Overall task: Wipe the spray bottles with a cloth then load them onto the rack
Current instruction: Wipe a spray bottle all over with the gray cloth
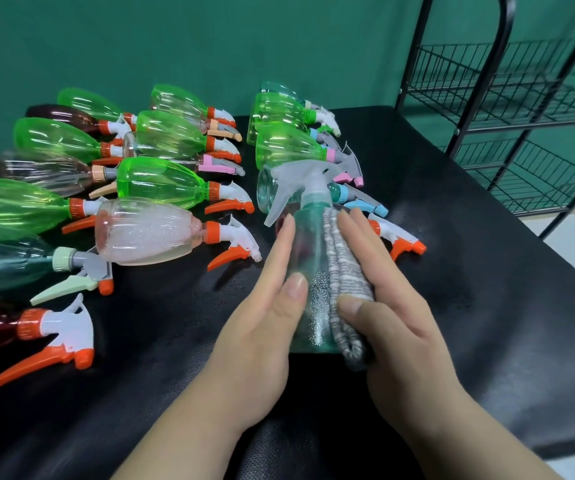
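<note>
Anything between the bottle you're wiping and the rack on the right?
Nothing tall. Only an orange-trigger sprayer lies flat on the black table between the teal bottle and the wire rack; lifting should clear it.

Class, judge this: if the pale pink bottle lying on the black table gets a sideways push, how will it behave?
The pale pink bottle looks empty and see-through, so probably light and easily shoved. Its rounded body lies on its side, so it may roll, though the orange trigger would likely stop it soon.
</note>
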